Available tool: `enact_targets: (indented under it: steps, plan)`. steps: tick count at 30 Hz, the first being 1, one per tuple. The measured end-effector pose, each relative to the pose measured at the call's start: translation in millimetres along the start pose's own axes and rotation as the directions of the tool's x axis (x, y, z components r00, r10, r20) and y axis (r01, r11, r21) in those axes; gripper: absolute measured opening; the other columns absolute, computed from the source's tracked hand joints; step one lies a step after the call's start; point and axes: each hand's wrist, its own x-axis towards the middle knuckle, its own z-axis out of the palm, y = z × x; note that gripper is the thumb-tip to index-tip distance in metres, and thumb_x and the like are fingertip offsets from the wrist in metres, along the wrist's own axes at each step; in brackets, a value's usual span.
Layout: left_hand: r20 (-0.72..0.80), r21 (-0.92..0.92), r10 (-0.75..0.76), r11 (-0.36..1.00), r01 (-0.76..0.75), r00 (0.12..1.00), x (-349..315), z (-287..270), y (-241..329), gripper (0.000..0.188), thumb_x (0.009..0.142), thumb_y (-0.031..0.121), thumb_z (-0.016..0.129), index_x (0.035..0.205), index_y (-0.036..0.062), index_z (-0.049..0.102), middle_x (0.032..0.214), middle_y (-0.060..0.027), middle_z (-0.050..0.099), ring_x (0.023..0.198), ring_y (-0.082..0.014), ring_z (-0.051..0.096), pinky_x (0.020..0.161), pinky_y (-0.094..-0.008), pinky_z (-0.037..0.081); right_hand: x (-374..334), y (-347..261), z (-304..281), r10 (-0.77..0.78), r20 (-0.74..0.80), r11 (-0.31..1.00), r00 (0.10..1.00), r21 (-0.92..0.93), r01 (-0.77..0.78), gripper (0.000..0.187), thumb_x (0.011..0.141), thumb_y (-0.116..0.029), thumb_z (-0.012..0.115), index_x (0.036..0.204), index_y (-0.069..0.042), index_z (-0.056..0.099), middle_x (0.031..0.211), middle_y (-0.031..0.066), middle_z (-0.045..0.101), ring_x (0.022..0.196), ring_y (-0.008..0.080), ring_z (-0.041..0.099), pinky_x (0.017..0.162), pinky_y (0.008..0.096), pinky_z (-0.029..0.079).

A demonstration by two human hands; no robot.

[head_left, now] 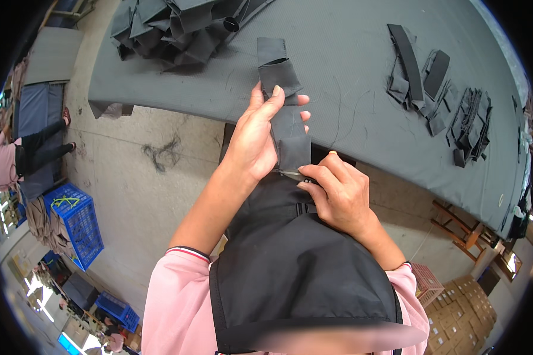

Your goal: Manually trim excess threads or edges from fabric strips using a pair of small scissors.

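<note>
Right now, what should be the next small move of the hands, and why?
Perhaps a small cut at the near end of the dark fabric strip: the right hand holds what looks like a small blade there, while the left hand supports the strip.

From afar I count one held length of dark cloth [294,155], one desk [337,53], one cloth heap [175,35], at least two blue crates [82,228], one pink crate [426,285] and one wooden stool [461,228]. I can't tally the heap's pieces.

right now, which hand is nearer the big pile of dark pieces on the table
Left: the left hand is below and right of the pile in the picture; the right hand is farther down and right.
</note>
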Motion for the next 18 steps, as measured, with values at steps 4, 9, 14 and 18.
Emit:
enact_targets:
  steps: [4,9,14,18]
  plan:
    - [0.010,-0.020,-0.054,0.998,0.054,0.999,3,-3,-1,0.022,0.099,0.027,0.047,0.114,0.0117,0.043,0.107,-0.0141,0.062,0.089,-0.0221,0.063,0.073,-0.0383,0.055,1,3,-3,-0.080,0.018,0.995,0.997,-0.064,0.081,0.028,0.062,-0.008,0.076,0.086,-0.006,0.063,0.072,0.0044,0.051,0.057,0.0202,0.053,0.052,0.0327,0.043]
    - [0.013,-0.020,-0.069,0.997,0.069,0.998,3,-4,-1,0.022,0.099,0.027,0.047,0.115,0.0120,0.043,0.107,-0.0145,0.062,0.088,-0.0226,0.064,0.073,-0.0390,0.055,-3,10,-11,-0.089,0.026,0.996,0.996,0.008,0.089,0.026,0.064,-0.010,0.075,0.086,-0.007,0.062,0.073,0.0029,0.051,0.058,0.0186,0.054,0.051,0.0320,0.042]
    - [0.026,-0.009,-0.067,0.998,0.068,0.997,2,0,1,0.024,0.099,0.027,0.046,0.117,0.0118,0.042,0.110,-0.0153,0.061,0.090,-0.0230,0.063,0.074,-0.0388,0.055,-2,11,-10,-0.016,-0.028,0.988,0.999,0.153,0.020,0.025,0.066,-0.008,0.075,0.087,-0.006,0.064,0.075,0.0045,0.055,0.060,0.0213,0.056,0.054,0.0319,0.044]
    - [0.115,-0.034,-0.058,0.997,0.062,0.992,0,-2,1,0.029,0.099,0.028,0.046,0.122,0.0112,0.041,0.116,-0.0166,0.058,0.093,-0.0237,0.063,0.076,-0.0388,0.055,-1,11,-16,0.055,0.117,0.938,0.992,0.335,-0.092,0.022,0.067,-0.005,0.074,0.087,-0.005,0.064,0.074,0.0065,0.054,0.060,0.0220,0.053,0.054,0.0310,0.043]
